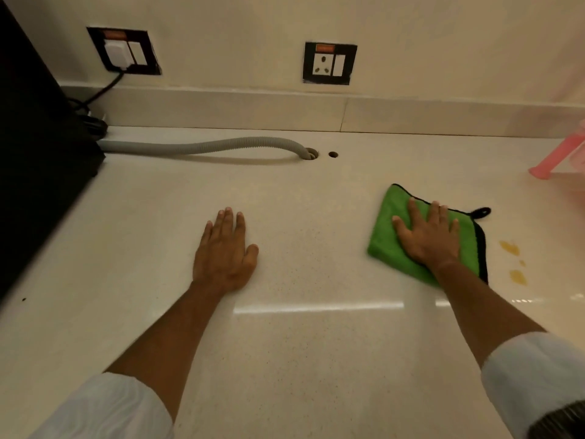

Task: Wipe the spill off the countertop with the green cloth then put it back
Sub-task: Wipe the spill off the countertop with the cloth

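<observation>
Two hands lie on the countertop [316, 359]. We find our right hand [427, 236] spread wide and pressed flat on the folded green cloth [387, 245], gripping nothing, so the palm can drive the cloth sideways. The cloth lies just beside the spill [514, 259], yellowish drops to its right, not yet covered. Our left hand [226, 251] rests open and flat, well apart, apparently as a brace. We judge wiping barely begun.

A single wide-angle head camera is looking forward and steeply down over the bench [285, 343], sitting close above it, facing the back wall [253, 33], both forearms entering from the bottom edge.
</observation>
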Tool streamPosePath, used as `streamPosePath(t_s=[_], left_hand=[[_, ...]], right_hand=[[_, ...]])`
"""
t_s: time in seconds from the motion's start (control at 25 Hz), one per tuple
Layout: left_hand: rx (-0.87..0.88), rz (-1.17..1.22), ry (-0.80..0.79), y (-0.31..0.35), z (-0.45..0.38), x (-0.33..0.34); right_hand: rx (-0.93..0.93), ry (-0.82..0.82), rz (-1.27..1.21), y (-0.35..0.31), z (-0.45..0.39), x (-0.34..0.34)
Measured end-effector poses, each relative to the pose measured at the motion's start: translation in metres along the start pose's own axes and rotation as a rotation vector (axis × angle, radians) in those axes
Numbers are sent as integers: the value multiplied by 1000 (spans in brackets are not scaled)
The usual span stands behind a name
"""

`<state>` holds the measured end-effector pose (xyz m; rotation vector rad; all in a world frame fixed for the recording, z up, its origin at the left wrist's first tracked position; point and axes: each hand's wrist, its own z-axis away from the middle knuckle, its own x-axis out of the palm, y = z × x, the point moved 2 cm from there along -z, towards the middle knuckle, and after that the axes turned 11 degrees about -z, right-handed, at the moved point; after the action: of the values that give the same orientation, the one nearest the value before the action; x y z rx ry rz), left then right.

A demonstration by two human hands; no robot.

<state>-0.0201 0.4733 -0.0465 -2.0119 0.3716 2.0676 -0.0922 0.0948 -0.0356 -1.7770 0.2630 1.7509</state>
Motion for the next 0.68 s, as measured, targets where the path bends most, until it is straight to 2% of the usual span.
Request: streamPosePath(t_s=[0.2,0.32,0.44,0.52,0.56,0.68], left_hand=[[10,13,10,-2,1,-2],[18,17,-15,-2,2,-5],[18,3,-25,-1,1,-5],[25,-3,-35,0,0,-5],[27,-5,-31,0,0,-6],[64,-19,-34,-1,0,-7]], right_hand=[[-351,-43,36,-18,61,17],[-241,13,32,15,86,16],[2,47,-9,40,62,1],[78,29,-35,36,37,-6],[57,12,-32,30,30,-7],[-158,-23,17,22,46,-2]])
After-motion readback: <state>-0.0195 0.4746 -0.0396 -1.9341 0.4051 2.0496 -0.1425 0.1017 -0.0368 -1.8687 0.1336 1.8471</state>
